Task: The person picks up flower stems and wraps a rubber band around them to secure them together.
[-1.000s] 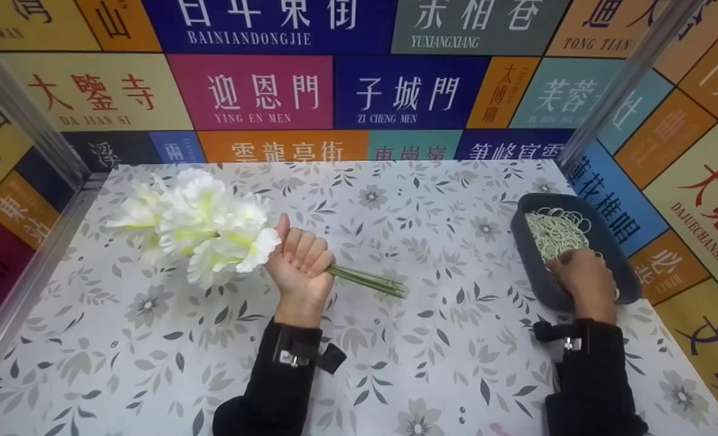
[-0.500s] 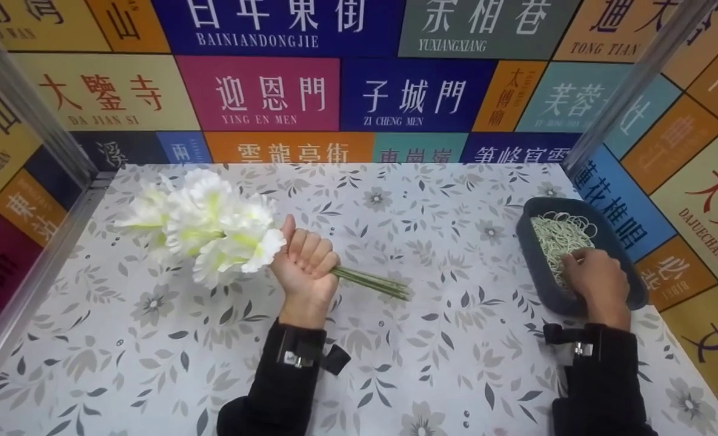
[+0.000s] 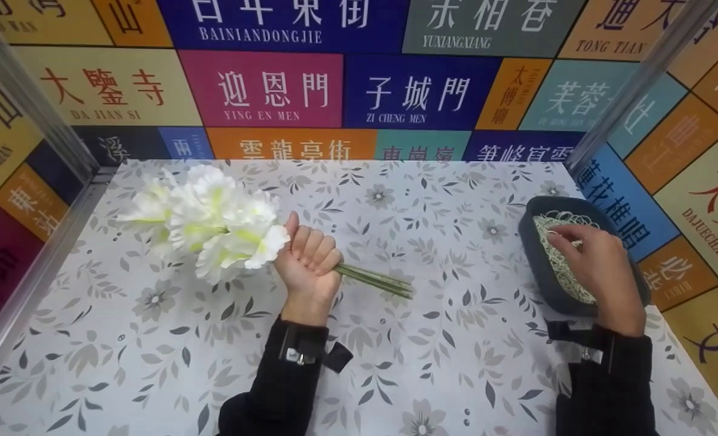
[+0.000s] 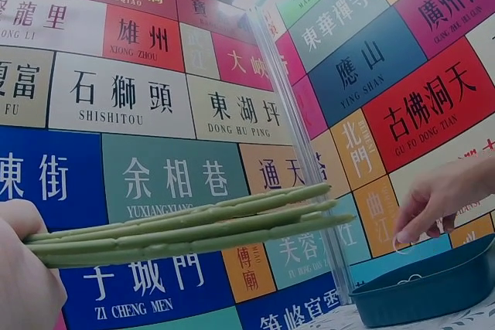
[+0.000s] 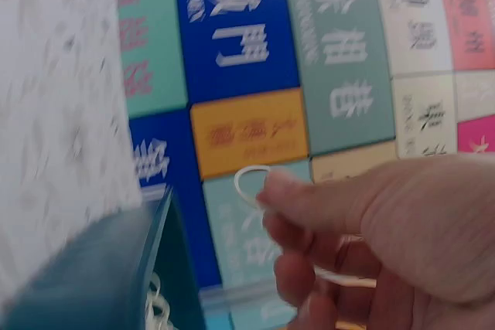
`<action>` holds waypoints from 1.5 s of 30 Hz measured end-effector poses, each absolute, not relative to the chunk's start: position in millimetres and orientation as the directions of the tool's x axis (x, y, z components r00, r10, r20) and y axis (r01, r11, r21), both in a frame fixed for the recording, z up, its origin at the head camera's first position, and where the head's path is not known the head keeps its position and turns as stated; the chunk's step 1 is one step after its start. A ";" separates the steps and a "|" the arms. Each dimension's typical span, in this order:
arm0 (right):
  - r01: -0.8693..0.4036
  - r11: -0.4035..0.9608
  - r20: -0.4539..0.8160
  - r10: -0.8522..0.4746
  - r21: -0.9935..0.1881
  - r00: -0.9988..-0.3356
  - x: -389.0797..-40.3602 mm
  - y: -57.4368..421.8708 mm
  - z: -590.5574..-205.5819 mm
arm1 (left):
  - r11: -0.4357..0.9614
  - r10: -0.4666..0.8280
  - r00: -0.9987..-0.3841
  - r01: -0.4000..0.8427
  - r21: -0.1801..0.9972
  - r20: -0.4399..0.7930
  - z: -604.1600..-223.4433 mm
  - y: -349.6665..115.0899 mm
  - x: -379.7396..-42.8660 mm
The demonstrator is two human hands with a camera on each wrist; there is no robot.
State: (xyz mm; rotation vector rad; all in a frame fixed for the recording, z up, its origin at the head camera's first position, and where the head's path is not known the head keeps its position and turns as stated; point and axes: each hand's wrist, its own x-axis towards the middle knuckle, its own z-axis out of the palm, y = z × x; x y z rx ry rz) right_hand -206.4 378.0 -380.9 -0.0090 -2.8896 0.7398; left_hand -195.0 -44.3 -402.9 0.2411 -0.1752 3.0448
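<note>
White ruffled artificial flowers [image 3: 213,221] with yellow-green centres lie to the left of my left hand [image 3: 310,266]. That hand grips their green stems [image 3: 377,280] in a fist, and the stem ends stick out to the right, level with one another in the left wrist view. Over a dark blue-green tray [image 3: 537,266] at the right, my right hand [image 3: 604,266] pinches a pale rubber band [image 5: 249,185] between thumb and forefinger. The band's loop stands out from the fingertips in the right wrist view. Many more pale rubber bands [image 3: 561,266] lie heaped in the tray, partly hidden by the hand.
A white table [image 3: 431,363] with a grey leaf and flower print lies under both hands. Panels with coloured lettered tiles [image 3: 262,88] rise at the back and sides. A clear corner strip [image 3: 643,85] stands behind the tray.
My right hand has lifted from the heap in the tray and now holds one rubber band up. The left hand keeps its grip on the stems; the whole view has shifted slightly.
</note>
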 end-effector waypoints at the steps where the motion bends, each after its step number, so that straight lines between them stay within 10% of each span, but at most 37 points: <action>1: -0.081 0.871 0.182 0.010 -0.484 -0.983 -204.6 370.6 -378.3 | -0.989 0.076 -0.983 -0.096 -0.112 0.166 -403.0 -43.9 -195.0; 10: -0.631 0.664 0.551 -0.376 -0.401 -0.745 -194.7 299.9 -369.9 | -0.993 0.068 -0.987 -0.081 -0.086 0.149 -401.7 -41.6 -195.1; 18: -0.865 0.289 0.637 -0.588 -0.410 -0.498 -180.4 242.6 -373.8 | -0.996 0.069 -0.992 -0.075 -0.051 0.109 -400.9 -37.3 -195.5; 45: -0.896 0.264 0.633 -0.637 -0.357 -0.440 -168.1 210.9 -381.6 | -0.992 0.123 -0.989 -0.122 0.027 0.085 -403.8 -18.9 -190.5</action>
